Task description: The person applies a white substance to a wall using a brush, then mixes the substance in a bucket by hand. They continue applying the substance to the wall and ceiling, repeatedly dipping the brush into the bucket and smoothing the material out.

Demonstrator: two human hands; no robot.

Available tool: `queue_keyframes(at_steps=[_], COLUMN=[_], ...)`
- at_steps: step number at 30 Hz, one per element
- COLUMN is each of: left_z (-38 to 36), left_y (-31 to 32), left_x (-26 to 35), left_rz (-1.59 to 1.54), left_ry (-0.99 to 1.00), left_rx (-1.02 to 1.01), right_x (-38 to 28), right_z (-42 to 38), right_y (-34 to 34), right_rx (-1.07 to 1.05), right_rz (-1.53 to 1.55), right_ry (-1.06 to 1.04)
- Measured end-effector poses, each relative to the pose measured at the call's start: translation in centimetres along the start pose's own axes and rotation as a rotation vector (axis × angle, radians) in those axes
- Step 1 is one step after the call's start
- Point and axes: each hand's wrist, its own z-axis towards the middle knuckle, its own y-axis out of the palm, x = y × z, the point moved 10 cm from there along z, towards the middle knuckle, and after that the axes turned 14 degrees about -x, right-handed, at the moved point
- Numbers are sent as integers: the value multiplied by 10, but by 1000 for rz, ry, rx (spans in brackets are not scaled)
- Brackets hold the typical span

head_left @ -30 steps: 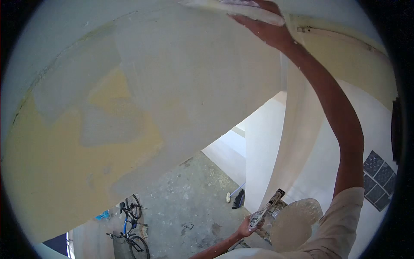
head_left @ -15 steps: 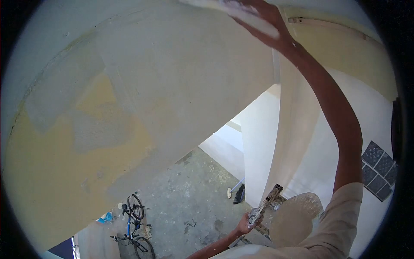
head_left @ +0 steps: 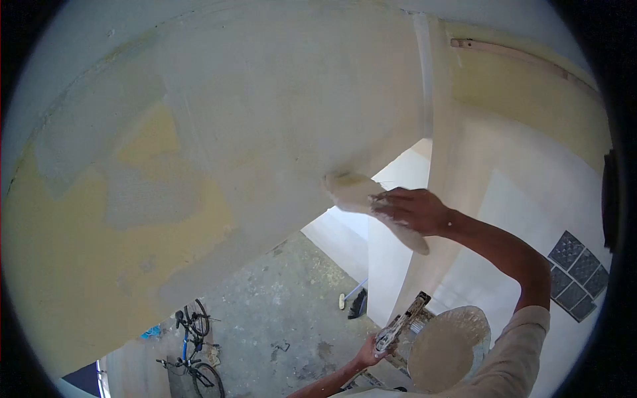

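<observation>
My right hand (head_left: 415, 211) is closed around a long, pale plastering trowel (head_left: 352, 191), smeared by motion. The trowel's far end overlaps the lower edge of the plastered wall (head_left: 265, 119) in this view, and white paste marks my fingers. Down at the bottom, my left hand (head_left: 373, 351) grips a paste-spattered metal bar (head_left: 405, 320) that slants up to the right. Just right of that bar is a round bucket (head_left: 483, 325) of beige paste (head_left: 441, 351), close under my right sleeve.
Far below lies a stained concrete floor (head_left: 279, 298), with a bicycle (head_left: 192, 351) and a dark broom head (head_left: 358, 304) on it. Dark tiles (head_left: 577, 275) show on the right wall. A wooden strip (head_left: 511, 53) runs along the upper right.
My right hand has swept down from the top of the wall to its lower edge with the trowel. My left hand keeps its grip on the bar. The view has shifted slightly.
</observation>
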Motion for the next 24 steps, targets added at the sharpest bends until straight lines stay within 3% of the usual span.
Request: queue_keyframes(at_steps=[3,5,6,7,8,10,11,13,14,15,17,18,19,21,23,24], left_z=[3,1,2,2,-2,-2,0,3,3,2,2,2,3,0,2,3], left_y=[-4,-5,-6,-6,-2,-4,-4,-7,-6,-5,-5,-5,-5,-2,-1,-2], left_x=[-2,-6,-7,-6,-21,-10,-2,3,7,9,8,8,12,24,21,16], left_rz=[50,64,75,87,-133,-68,8,41,46,54,83,113,115,89,82,76], left_ry=[1,-4,17,37,-83,-33,26,39,45,51,15,-19,-15,65,20,-31], left_rx=[15,26,25,23,35,41,41,81,74,64,60,58,55,67,63,60], right_x=[19,29,60,48,82,59,57,80,54,39,18,-14,-31,-53,-48,-43], right_z=[20,44,51,65,80,107,111,131,119,105,90,74,60,38,36,41], right_y=[-64,-123,-137,-166,-172,-216,-212,-190,-159,-143,-77,-64,-40,-4,4,1], right_rx=[127,395,496,547,568,680,675,426,353,470,255,314,212,80,-121,-242], right_rz=[-8,-152,154,-250,104,-361,-349,-25,-331,-290,-333,-373,-406,-321,120,182], right_ry=[92,57,-12,-142,-54,-45,-44,106,74,-140,12,-114,-146,-193,-132,-83])
